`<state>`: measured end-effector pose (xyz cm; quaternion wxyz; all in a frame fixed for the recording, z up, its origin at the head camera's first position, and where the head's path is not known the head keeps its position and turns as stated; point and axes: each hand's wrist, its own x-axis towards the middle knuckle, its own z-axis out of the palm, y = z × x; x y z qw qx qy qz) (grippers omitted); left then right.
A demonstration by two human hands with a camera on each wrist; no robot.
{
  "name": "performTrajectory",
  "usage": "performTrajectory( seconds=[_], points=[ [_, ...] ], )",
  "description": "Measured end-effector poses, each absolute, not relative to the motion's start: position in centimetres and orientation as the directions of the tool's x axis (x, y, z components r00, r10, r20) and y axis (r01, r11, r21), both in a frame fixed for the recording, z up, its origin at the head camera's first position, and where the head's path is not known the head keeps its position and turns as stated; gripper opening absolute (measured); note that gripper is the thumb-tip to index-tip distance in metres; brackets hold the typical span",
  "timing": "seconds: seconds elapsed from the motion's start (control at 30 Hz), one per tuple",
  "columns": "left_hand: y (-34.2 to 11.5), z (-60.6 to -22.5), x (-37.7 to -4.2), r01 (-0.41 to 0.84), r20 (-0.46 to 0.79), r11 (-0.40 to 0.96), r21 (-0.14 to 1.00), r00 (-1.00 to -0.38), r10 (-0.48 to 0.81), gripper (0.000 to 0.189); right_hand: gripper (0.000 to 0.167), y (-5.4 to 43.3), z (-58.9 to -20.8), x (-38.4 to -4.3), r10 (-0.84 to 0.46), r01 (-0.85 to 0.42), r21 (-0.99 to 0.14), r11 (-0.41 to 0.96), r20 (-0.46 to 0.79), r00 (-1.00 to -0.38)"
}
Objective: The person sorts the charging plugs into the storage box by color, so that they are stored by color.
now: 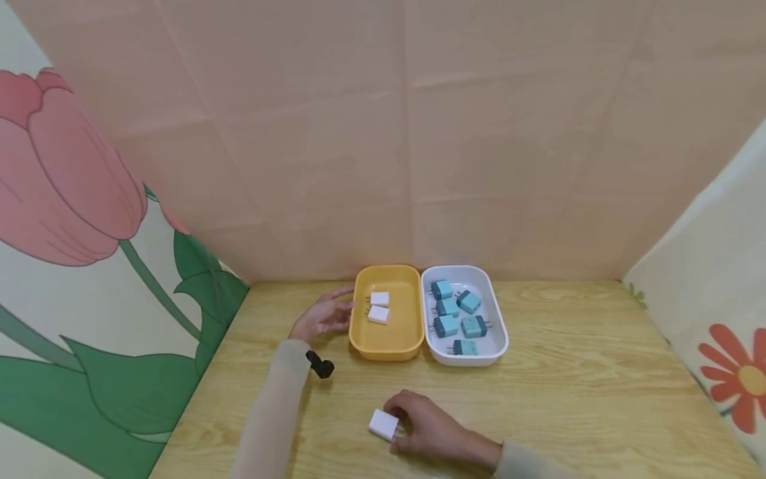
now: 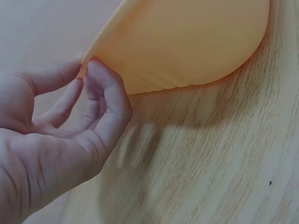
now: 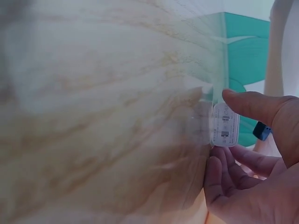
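My left hand [image 1: 325,315] pinches the left rim of a yellow tray [image 1: 391,354] between thumb and fingers, with the rim also showing in the left wrist view [image 2: 196,51]. Two white charger plugs [image 1: 379,314] lie inside that tray. Near the front of the table my right hand [image 1: 432,429] has thumb and fingers at opposite edges of another white charger plug [image 1: 383,424], its prongs pointing toward the palm. In the right wrist view, the pronged face of this charger [image 3: 225,125] shows between thumb and fingers, close to the tabletop.
A white tray [image 1: 501,342] stands against the yellow one's right side, holding several teal charger plugs [image 1: 474,326]. Both trays sit near the back of the wooden table [image 1: 586,372], before a pinkish backdrop [image 1: 407,146]. A black device [image 1: 320,364] is at the left sleeve.
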<state>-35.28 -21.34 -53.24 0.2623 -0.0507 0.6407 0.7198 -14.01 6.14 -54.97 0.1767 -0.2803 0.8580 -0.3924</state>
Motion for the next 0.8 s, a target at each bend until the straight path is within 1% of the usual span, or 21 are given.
performTrajectory(
  seconds=[0.2, 0.37, 0.6, 0.8],
  points=[
    [-21.8, -53.3, -35.0, -0.440, -0.407, -0.031, 0.897, -0.853, 0.326, 0.058, 0.046, 5.5, -54.9, -14.0, -0.617, -0.342, -0.761, 0.552, -0.096, -0.781],
    [-21.6, -53.7, -34.8, -0.450, -0.407, -0.055, 0.891, -0.847, 0.342, 0.059, 0.046, 5.2, -54.6, -13.9, -0.617, -0.360, -0.738, 0.571, -0.096, -0.781],
    [-21.7, -54.0, -35.0, -0.454, -0.409, -0.055, 0.889, -0.843, 0.349, 0.058, 0.045, 4.9, -54.4, -14.0, -0.609, -0.318, -0.729, 0.606, -0.169, -0.775],
    [-21.5, -54.2, -35.4, -0.455, -0.401, -0.092, 0.886, -0.851, 0.340, 0.057, 0.039, 5.0, -53.9, -14.4, -0.612, -0.371, -0.673, 0.640, -0.155, -0.776]
  ],
)
